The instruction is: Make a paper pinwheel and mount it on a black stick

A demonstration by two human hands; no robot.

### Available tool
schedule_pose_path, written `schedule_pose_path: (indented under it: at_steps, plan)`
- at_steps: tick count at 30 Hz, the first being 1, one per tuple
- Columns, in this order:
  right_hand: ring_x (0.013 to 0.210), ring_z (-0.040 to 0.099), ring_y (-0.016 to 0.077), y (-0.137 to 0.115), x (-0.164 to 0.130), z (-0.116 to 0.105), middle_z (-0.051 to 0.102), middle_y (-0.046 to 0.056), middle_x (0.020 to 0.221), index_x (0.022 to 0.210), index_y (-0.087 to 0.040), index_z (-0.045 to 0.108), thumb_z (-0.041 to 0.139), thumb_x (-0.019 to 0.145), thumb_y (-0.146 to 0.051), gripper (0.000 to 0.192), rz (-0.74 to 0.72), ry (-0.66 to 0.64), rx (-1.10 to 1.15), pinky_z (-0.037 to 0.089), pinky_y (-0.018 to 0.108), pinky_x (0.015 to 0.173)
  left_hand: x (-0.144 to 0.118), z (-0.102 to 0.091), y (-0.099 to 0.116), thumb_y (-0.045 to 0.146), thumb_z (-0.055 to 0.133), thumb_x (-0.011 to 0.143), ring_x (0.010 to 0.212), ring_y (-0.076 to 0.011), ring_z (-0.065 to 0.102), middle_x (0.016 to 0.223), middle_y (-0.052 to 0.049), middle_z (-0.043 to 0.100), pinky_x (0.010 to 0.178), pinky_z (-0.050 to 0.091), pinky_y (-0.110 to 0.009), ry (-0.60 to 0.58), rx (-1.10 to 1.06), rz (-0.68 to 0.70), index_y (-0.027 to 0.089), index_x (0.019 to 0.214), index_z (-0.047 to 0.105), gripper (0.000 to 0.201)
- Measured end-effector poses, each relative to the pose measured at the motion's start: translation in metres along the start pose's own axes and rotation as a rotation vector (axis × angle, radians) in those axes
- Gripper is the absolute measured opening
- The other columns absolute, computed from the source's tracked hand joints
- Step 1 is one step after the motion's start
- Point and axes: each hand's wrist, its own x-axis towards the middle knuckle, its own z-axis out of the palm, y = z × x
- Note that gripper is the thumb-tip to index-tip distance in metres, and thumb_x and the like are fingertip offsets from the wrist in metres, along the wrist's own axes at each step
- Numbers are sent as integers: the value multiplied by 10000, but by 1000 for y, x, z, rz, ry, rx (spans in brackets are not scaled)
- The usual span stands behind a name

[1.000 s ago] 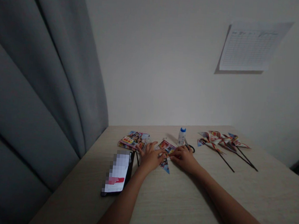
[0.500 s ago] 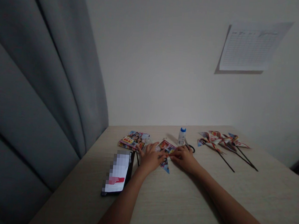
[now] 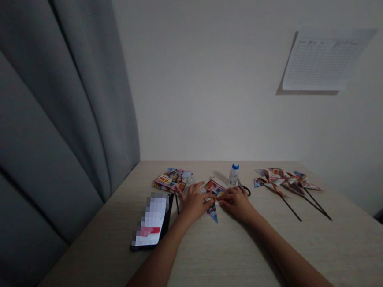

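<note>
A colourful printed paper piece (image 3: 215, 188) with cut, pointed corners lies on the table between my hands. My left hand (image 3: 194, 203) rests over its left part, fingers spread, with the thumb side by the paper's middle. From the right, my right hand (image 3: 237, 203) has its fingers drawn together on the paper near the centre, almost meeting the left fingertips. Both hands cover much of the piece, so its folds are partly hidden. Just behind the right hand are a pair of scissors (image 3: 246, 190) with dark handles and a clear glue bottle (image 3: 233, 177) with a blue cap.
A stack of printed leaflets (image 3: 172, 178) lies back left. A phone (image 3: 151, 224) with a lit screen sits beside my left forearm, a dark stick (image 3: 176, 203) near it. Several paper pinwheels (image 3: 283, 181) on dark sticks lie at right. Behind stands a wall; a grey curtain (image 3: 83, 86) hangs left.
Almost nothing differs. The left fingers have shifted slightly on the paper, while the right hand keeps its place. The whole view has moved a few pixels.
</note>
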Motion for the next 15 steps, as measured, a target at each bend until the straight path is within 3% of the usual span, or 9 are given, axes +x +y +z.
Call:
schedule_pose_path:
  at_steps: [5, 15]
  plan:
    - [1176, 555, 310, 1, 0, 1, 727, 56, 1135, 1058, -341, 803, 622, 930, -431, 240, -1, -7, 1, 287, 600, 1095, 1, -1, 1, 473, 711, 877, 1474, -354, 339, 1584, 18, 461, 1164, -92, -776, 35, -8, -13, 518, 1109, 760, 241]
    - [1176, 553, 308, 0, 0, 1, 727, 67, 1141, 1084, -348, 799, 618, 934, -427, 247, 4, 0, 5, 296, 601, 1090, 0, 0, -3, 575, 611, 918, 1495, -383, 302, 1622, 66, 425, 1159, -120, -778, -55, 56, 26, 549, 1121, 747, 246]
